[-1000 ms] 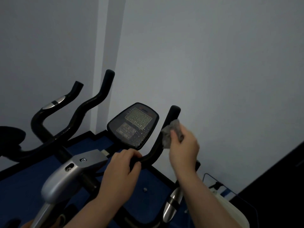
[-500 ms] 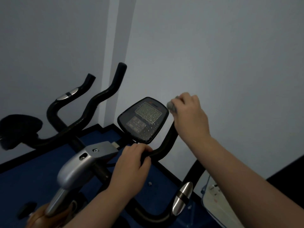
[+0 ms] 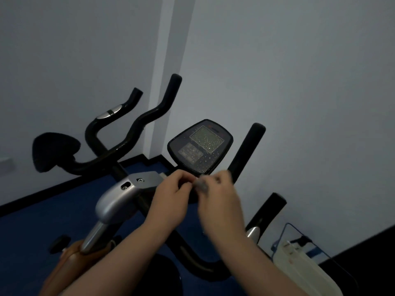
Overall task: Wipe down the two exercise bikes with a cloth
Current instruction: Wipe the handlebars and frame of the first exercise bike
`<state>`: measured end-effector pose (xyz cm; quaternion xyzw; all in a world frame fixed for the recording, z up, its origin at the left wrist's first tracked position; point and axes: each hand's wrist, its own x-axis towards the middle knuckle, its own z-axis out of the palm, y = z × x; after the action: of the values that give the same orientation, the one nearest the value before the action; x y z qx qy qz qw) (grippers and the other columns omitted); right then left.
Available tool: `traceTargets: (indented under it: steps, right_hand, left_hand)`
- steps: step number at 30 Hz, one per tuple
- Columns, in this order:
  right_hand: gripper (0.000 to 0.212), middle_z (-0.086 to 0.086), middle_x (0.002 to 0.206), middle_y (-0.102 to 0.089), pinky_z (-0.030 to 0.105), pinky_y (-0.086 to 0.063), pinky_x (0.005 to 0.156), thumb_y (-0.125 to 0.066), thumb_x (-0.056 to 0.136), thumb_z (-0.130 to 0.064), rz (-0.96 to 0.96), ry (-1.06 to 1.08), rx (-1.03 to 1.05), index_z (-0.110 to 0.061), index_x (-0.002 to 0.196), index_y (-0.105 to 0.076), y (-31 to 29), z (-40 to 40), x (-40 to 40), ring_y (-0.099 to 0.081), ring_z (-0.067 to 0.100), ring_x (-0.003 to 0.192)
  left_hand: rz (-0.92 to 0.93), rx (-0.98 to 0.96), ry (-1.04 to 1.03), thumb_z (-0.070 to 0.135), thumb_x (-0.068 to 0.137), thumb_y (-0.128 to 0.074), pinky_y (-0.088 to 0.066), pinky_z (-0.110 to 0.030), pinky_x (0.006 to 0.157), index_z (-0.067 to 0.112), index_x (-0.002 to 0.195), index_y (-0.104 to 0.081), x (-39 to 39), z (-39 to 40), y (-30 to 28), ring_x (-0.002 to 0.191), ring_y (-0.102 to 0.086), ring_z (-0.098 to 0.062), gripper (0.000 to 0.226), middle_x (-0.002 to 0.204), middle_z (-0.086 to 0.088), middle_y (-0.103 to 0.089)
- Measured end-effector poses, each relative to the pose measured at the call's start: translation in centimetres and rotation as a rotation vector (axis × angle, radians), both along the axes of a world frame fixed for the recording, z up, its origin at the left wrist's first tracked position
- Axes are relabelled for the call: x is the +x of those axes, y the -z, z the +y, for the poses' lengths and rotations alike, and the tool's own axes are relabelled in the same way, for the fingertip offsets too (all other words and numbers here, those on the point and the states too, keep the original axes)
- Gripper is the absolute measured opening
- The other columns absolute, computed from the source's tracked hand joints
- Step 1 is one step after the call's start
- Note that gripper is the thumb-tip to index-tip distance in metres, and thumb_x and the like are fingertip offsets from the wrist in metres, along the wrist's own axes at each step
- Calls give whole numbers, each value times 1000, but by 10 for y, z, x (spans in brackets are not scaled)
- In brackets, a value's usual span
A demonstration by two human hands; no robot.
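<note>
At frame centre, the left hand (image 3: 171, 195) clenches the black curved handlebar (image 3: 245, 152); the blurred right hand (image 3: 220, 195) pinches a small grey cloth (image 3: 201, 185), which might slip mid-swipe

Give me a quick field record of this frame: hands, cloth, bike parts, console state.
left hand: closed on the near bike's handlebar, just below the console
right hand: blurred, holds grey cloth beside the left hand
console: tilted, screen speckled with droplets or specks
upright right grip: bare, no hand on it
second bike handlebars: behind and to the left, untouched
floor: blue
</note>
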<state>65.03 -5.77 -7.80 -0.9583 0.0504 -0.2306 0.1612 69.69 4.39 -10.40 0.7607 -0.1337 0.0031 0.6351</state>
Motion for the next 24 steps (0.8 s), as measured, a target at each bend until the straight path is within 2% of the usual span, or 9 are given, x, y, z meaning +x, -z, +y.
traceTargets:
  steps: [3,6,8,11,14,17,19,21,24]
  right_hand:
    - [17,-8,99,-41,20,-42,70,-57,92,-26,43,-93,81,-28,104,-68,-17,-7,3,-51,10,82]
    - [17,-4,101,-47,30,-52,75,-59,92,-24,-88,35,141,-22,104,-70,-34,-40,9,-57,13,81]
    - [19,-3,102,-46,28,-48,75,-58,93,-26,-86,118,89,-17,107,-68,-19,-28,3,-54,14,83]
    - [16,-13,102,-36,15,-41,71,-59,91,-29,37,-118,104,-25,106,-63,15,33,-10,-49,7,84]
    - [15,-11,101,-44,26,-50,79,-63,88,-29,248,-383,186,-29,102,-68,9,43,0,-55,9,87]
    - [16,-8,103,-47,29,-48,76,-62,89,-28,172,-182,197,-28,103,-70,-16,11,22,-56,13,90]
    - [19,-4,103,-45,25,-39,70,-57,92,-28,101,-19,-33,-23,108,-67,-15,9,21,-50,14,89]
    - [20,-2,107,-46,26,-42,71,-56,92,-27,127,-117,-157,-21,110,-63,-1,33,6,-48,15,91]
    - [19,-7,106,-45,24,-47,79,-60,89,-28,245,-416,-28,-25,107,-62,13,51,-16,-53,12,91]
  left_hand:
    - [-27,64,-18,5,88,-53,-46,-21,82,27,91,-65,-8,25,2,91,-63,-2,25,92,12,-69]
    - [-7,86,-71,14,91,-55,-48,-23,84,36,93,-64,-28,54,13,92,-62,5,24,94,18,-68]
    - [0,120,-109,20,91,-54,-48,-20,79,42,93,-62,-44,65,20,91,-60,9,23,93,24,-66]
    - [-41,178,-199,25,90,-53,-45,-17,74,45,92,-60,-59,75,30,91,-58,9,21,92,26,-64]
    - [-5,160,-257,26,90,-52,-45,-21,73,41,91,-61,-67,80,38,88,-58,8,18,90,26,-64]
    - [50,124,-316,26,91,-51,-48,-23,71,39,87,-62,-70,80,44,86,-59,7,18,93,31,-60]
    - [83,73,-311,24,92,-51,-48,-24,68,38,85,-63,-70,78,47,83,-62,5,19,92,27,-63]
    - [120,5,-306,22,92,-51,-49,-25,68,37,84,-63,-68,79,50,80,-63,3,21,88,22,-66]
    - [148,-94,-314,17,94,-50,-47,-26,73,35,83,-64,-68,80,53,82,-64,1,25,88,17,-68]
